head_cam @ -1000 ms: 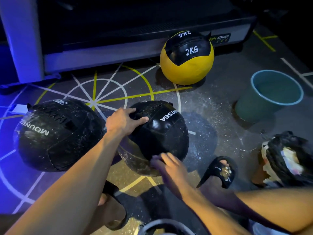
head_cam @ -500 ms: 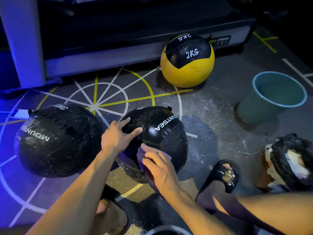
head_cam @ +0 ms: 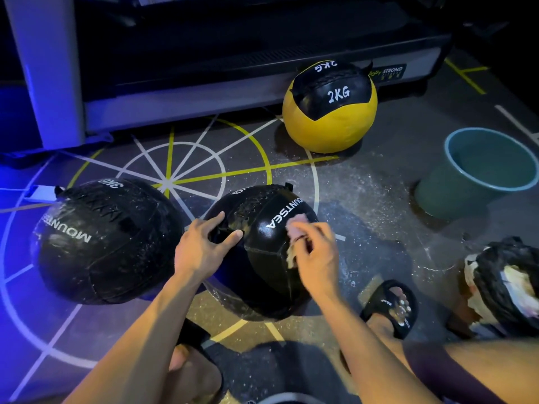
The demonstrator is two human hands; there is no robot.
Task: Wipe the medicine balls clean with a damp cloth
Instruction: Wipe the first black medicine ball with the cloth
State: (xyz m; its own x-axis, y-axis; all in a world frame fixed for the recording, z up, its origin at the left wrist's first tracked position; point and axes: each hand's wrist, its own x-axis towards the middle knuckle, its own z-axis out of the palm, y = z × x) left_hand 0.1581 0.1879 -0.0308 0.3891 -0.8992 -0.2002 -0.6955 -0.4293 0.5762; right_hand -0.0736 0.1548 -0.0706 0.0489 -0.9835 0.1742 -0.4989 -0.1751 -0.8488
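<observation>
Near the middle of the frame, the black ball (head_cam: 262, 252) sits on the floor. Left hand (head_cam: 201, 246) rests spread on top, steadying it; right hand (head_cam: 318, 258) grips the cloth (head_cam: 296, 225). Best press firmly, overlap strokes, roll the ball.

The round black leather medicine ball (head_cam: 262, 258) under both hands (head_cam: 204, 252) bears "MOUNTSEA" in white capitals just above the right hand (head_cam: 318, 258), with a partly hidden weight mark at its top, unreadable. The larger black medicine ball (head_cam: 99, 240) left of the left hand reads "MOUNT…" in white, the rest blurred, and "3KG" upside down near its top. The yellow-and-black medicine ball (head_cam: 329, 112) far beyond the hands shows "2KG" twice. Behind it, the grey machine base (head_cam: 390, 72) carries a "BODY STRONG" label. The black slide sandal (head_cam: 388, 304) below the right hand shows "BEAR".
</observation>
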